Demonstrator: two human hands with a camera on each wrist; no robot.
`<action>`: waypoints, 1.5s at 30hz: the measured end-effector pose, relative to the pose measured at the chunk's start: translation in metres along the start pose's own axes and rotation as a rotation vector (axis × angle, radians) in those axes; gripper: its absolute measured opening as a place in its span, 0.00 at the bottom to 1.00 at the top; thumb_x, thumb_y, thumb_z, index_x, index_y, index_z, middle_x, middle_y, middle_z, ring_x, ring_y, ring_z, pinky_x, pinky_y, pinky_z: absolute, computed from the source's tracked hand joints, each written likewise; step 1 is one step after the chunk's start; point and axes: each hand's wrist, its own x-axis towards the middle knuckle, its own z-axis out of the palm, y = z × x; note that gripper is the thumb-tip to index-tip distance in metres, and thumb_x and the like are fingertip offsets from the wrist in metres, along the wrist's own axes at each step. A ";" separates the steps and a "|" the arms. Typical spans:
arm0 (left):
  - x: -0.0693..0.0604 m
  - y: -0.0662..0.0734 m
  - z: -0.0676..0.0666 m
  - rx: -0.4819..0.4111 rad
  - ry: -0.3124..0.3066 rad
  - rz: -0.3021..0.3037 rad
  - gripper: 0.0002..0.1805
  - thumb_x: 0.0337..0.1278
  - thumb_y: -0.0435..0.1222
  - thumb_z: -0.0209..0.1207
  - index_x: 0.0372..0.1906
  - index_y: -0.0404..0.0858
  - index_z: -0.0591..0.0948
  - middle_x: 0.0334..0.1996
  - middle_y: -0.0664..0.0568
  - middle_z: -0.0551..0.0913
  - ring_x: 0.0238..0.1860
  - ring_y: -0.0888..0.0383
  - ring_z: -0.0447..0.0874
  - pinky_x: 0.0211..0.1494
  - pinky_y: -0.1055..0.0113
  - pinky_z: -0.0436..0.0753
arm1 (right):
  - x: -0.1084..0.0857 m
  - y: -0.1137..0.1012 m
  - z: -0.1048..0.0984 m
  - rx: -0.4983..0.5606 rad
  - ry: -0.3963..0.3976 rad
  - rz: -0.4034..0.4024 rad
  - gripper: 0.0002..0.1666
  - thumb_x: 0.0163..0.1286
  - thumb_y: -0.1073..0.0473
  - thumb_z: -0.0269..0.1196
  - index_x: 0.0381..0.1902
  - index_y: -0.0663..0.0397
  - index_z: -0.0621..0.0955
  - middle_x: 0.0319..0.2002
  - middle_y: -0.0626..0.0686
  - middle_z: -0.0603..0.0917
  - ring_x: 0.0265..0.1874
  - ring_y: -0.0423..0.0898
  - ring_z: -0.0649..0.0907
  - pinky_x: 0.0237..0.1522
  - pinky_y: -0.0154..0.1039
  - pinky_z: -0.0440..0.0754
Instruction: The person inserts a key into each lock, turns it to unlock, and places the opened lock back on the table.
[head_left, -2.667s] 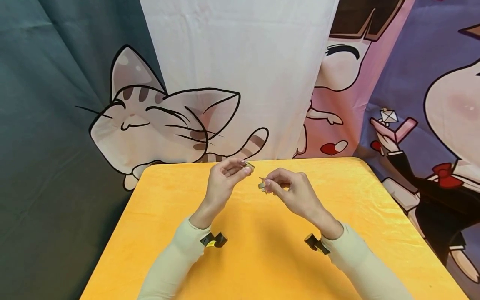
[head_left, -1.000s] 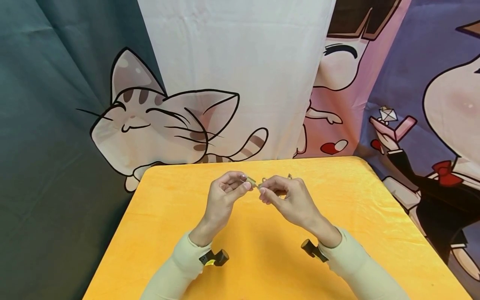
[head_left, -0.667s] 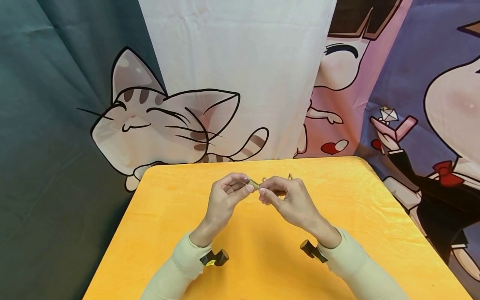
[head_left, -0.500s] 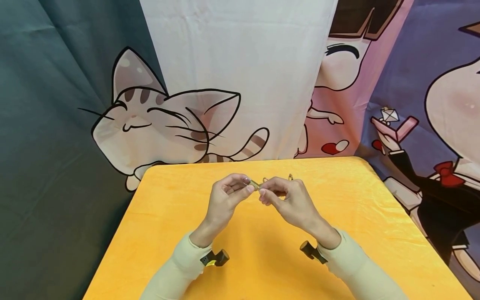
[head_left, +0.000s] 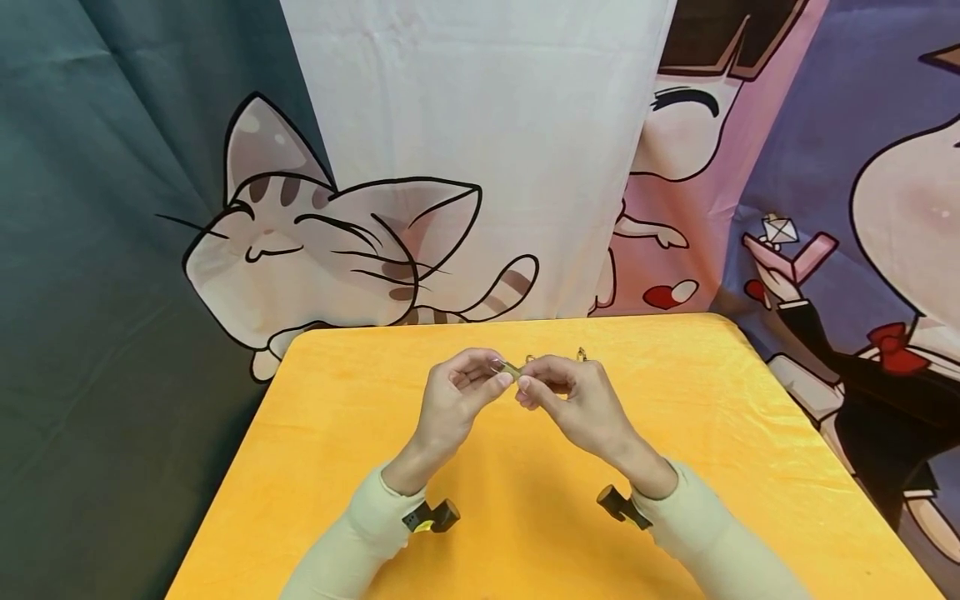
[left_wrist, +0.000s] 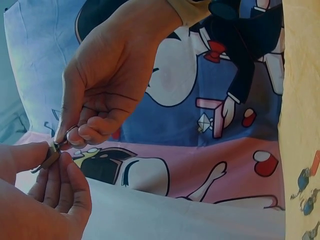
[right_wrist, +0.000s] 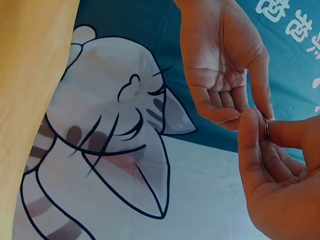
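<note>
My left hand [head_left: 452, 402] pinches a small brass padlock [head_left: 510, 369] between thumb and fingers; its shackle points back toward the left fingers. The right hand [head_left: 588, 406] pinches a small key at the padlock's lower end, and the fingertips of both hands nearly meet. The key is mostly covered by the fingers, so how deep it sits cannot be told. In the left wrist view the brass padlock [left_wrist: 51, 156] is between the hands, and a thin ring [left_wrist: 73, 128] shows at the right fingers. From the right wrist only a narrow brass edge [right_wrist: 267, 131] is visible.
Both hands are above a table with a yellow cloth [head_left: 517, 517]. Behind the right hand a small brass item [head_left: 581, 354] is partly hidden. Several small dark metal items [left_wrist: 308, 205] lie at the cloth's edge in the left wrist view. Printed curtains [head_left: 480, 108] stand behind.
The hands were apart, with a metal piece hanging from the right fingers. They came together, the key met the padlock, and the gap between the fingertips narrowed. Recent movement is slight.
</note>
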 end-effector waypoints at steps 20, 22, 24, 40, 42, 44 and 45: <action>0.002 -0.002 -0.001 -0.010 -0.035 0.010 0.17 0.61 0.42 0.65 0.43 0.30 0.81 0.38 0.54 0.83 0.41 0.61 0.83 0.50 0.67 0.84 | -0.005 0.005 0.007 0.078 -0.024 -0.058 0.08 0.74 0.66 0.56 0.39 0.56 0.83 0.27 0.48 0.85 0.27 0.39 0.84 0.34 0.35 0.85; 0.002 -0.003 -0.001 -0.008 -0.029 0.038 0.17 0.61 0.41 0.65 0.43 0.30 0.81 0.38 0.54 0.83 0.41 0.61 0.83 0.49 0.69 0.84 | -0.005 0.006 0.008 0.143 -0.045 -0.042 0.09 0.75 0.66 0.55 0.39 0.57 0.82 0.27 0.51 0.84 0.27 0.41 0.84 0.33 0.36 0.85; 0.002 -0.004 -0.001 -0.013 -0.029 0.060 0.17 0.60 0.41 0.65 0.42 0.29 0.81 0.38 0.54 0.83 0.40 0.61 0.83 0.48 0.69 0.84 | -0.005 0.005 0.009 0.210 -0.071 -0.009 0.10 0.76 0.66 0.53 0.39 0.57 0.82 0.27 0.53 0.83 0.27 0.43 0.83 0.33 0.36 0.84; 0.002 -0.003 -0.001 -0.025 -0.058 0.112 0.18 0.61 0.38 0.65 0.43 0.24 0.80 0.38 0.57 0.83 0.41 0.63 0.83 0.51 0.71 0.84 | -0.009 0.012 0.016 0.508 -0.146 0.124 0.14 0.79 0.60 0.49 0.38 0.63 0.77 0.26 0.47 0.80 0.27 0.41 0.80 0.32 0.35 0.82; 0.002 -0.003 -0.001 -0.026 -0.064 0.116 0.17 0.62 0.37 0.64 0.43 0.24 0.80 0.38 0.57 0.84 0.41 0.63 0.83 0.51 0.71 0.83 | -0.010 0.012 0.016 0.548 -0.158 0.133 0.13 0.79 0.61 0.48 0.38 0.63 0.77 0.26 0.46 0.79 0.26 0.40 0.79 0.32 0.35 0.81; 0.002 -0.002 -0.001 -0.027 -0.070 0.122 0.17 0.62 0.37 0.64 0.43 0.24 0.80 0.38 0.57 0.84 0.41 0.63 0.83 0.51 0.71 0.84 | -0.010 0.013 0.016 0.595 -0.172 0.140 0.13 0.79 0.61 0.48 0.38 0.61 0.77 0.26 0.46 0.79 0.26 0.40 0.78 0.33 0.34 0.80; 0.001 -0.002 -0.001 -0.029 -0.073 0.124 0.16 0.62 0.36 0.64 0.43 0.24 0.80 0.38 0.57 0.83 0.41 0.63 0.84 0.51 0.71 0.84 | -0.010 0.013 0.016 0.619 -0.180 0.142 0.13 0.80 0.62 0.48 0.38 0.61 0.77 0.26 0.46 0.79 0.26 0.40 0.78 0.32 0.33 0.80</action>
